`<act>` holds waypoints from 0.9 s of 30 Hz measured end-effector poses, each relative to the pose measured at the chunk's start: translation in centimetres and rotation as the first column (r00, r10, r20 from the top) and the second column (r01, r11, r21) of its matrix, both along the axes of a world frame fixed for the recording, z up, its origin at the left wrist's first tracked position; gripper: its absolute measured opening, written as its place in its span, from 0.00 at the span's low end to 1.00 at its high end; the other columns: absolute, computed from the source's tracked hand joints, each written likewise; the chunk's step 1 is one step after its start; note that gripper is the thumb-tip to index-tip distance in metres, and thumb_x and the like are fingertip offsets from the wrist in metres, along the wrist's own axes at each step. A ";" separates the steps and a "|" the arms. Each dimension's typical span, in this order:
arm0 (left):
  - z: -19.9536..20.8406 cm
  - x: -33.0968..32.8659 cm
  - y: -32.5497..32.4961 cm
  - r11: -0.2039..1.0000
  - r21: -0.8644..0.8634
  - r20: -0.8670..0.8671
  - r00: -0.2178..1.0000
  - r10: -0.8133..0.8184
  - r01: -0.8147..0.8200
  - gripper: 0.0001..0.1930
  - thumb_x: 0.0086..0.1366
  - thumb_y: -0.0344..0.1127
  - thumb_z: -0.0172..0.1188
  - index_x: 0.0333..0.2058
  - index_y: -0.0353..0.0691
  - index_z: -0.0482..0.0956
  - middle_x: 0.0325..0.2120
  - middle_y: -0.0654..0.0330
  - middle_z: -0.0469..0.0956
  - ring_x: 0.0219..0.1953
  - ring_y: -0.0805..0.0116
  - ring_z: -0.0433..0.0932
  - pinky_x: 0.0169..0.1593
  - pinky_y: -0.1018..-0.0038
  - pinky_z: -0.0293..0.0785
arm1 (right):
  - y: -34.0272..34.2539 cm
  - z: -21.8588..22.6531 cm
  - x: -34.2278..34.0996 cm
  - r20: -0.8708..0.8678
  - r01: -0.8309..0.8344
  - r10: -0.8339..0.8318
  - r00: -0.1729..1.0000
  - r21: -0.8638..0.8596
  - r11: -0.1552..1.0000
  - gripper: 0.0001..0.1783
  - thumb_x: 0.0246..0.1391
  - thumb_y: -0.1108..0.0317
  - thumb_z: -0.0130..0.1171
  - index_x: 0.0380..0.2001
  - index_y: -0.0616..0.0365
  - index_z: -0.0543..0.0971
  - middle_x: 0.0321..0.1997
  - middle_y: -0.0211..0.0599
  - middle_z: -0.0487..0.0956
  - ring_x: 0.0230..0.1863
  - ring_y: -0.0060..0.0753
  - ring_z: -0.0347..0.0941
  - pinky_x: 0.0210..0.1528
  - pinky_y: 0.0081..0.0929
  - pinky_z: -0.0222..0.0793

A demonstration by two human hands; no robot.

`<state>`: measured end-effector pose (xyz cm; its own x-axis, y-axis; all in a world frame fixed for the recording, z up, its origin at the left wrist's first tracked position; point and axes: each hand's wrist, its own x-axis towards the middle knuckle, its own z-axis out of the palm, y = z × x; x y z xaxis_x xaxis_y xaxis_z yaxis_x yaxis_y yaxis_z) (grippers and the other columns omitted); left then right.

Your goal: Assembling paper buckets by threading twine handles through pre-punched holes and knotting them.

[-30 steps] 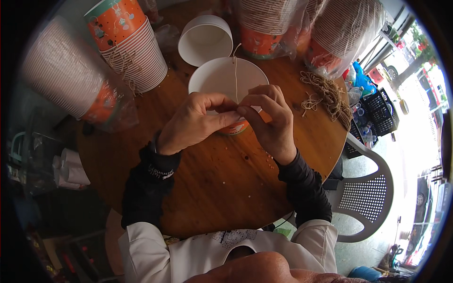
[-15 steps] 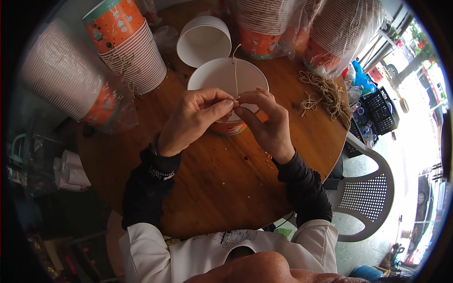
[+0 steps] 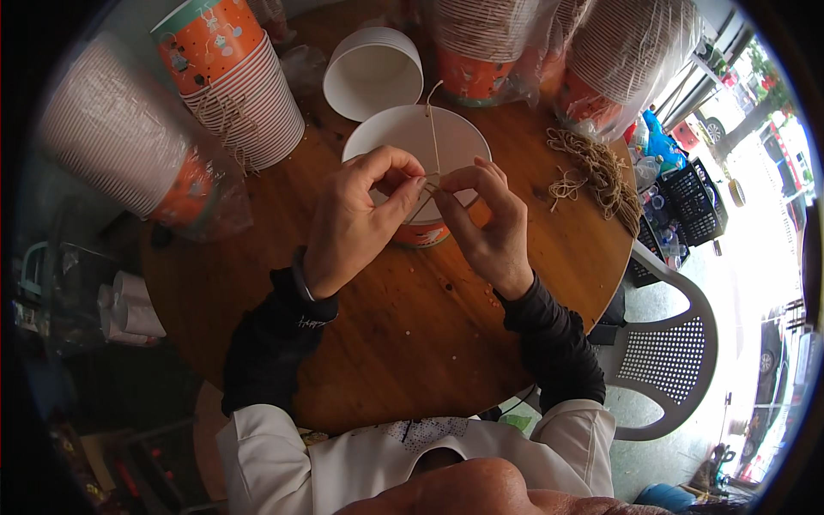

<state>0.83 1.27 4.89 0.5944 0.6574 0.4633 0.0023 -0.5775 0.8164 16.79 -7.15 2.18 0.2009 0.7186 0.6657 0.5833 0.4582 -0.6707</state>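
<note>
In front of me on the round table stands a paper bucket (image 3: pixel 378 133), white inside and orange and green outside. A thin beige string (image 3: pixel 434 142) runs from its far rim toward me across the opening. Above the near rim, my left hand (image 3: pixel 365 210) pinches the string between thumb and fingers. My right hand (image 3: pixel 487 223) is close beside it, thumb and forefinger closed on the same string. Where the fingertips nearly meet, the string forms a small loop or crossing, its exact shape too fine to make out.
Behind the bucket lies a tipped stack of white paper buckets (image 3: pixel 373 81). Taller bucket stacks (image 3: pixel 249 112) line the far side, some wrapped in plastic. A bundle of beige strings (image 3: pixel 601 176) rests at the right on the wooden table (image 3: pixel 386 343). A grey plastic chair (image 3: pixel 661 365) stands at right.
My left hand has shifted slightly right and turned more upright. The fingertips have drawn a little apart, and a small loop or crossing of string shows between them.
</note>
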 end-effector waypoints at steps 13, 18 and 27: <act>-0.8 0.5 0.3 0.818 0.568 -0.019 0.992 0.123 -0.091 0.08 0.58 0.25 0.63 0.36 0.41 0.79 0.29 0.61 0.79 0.32 0.60 0.79 0.53 0.64 0.70 | 0.0 0.0 0.3 -0.008 0.007 -0.007 1.000 0.018 1.000 0.04 0.50 0.77 0.62 0.32 0.60 0.79 0.31 0.29 0.79 0.38 0.28 0.75 0.67 0.44 0.54; -0.1 0.3 -0.2 0.962 0.272 -0.035 0.999 0.012 -0.002 0.05 0.60 0.25 0.61 0.36 0.38 0.79 0.30 0.62 0.77 0.33 0.68 0.78 0.45 0.73 0.72 | -0.2 0.3 0.3 0.081 0.062 -0.067 0.994 0.070 0.996 0.06 0.48 0.78 0.61 0.31 0.59 0.79 0.31 0.30 0.79 0.38 0.29 0.75 0.66 0.42 0.56; 0.3 -0.7 0.3 0.845 -0.429 0.123 0.948 -0.295 0.319 0.10 0.69 0.35 0.56 0.40 0.32 0.79 0.37 0.63 0.80 0.39 0.79 0.77 0.44 0.81 0.74 | -0.2 0.1 0.0 0.125 0.023 -0.033 0.992 0.081 0.996 0.09 0.47 0.78 0.62 0.34 0.56 0.77 0.34 0.30 0.79 0.41 0.36 0.75 0.64 0.42 0.57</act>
